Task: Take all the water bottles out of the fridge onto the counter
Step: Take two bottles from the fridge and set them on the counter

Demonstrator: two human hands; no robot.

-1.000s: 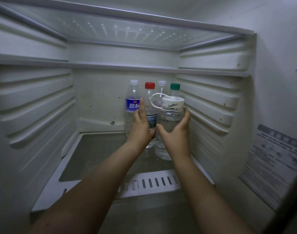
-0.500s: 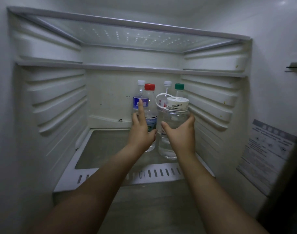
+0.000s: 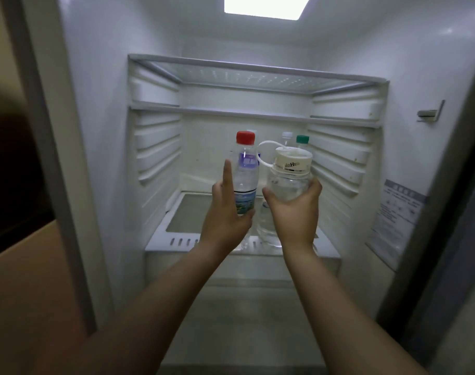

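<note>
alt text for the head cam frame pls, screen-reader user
Two bare hands lift bottles out of an open fridge: the left hand holds a red-capped bottle, the right hand a wide clear bottle with a cream lid. Behind them, a white-capped bottle and a green-capped bottle remain on the shelf.

Slim bottle point(image 3: 244, 180) left of wide-lidded bottle point(image 3: 287, 185)

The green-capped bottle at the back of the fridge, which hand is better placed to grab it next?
Neither is free: the left hand holds the red-capped bottle, the right hand the wide jar. Once emptied, the right, since the green-capped bottle stands on its side.
</note>
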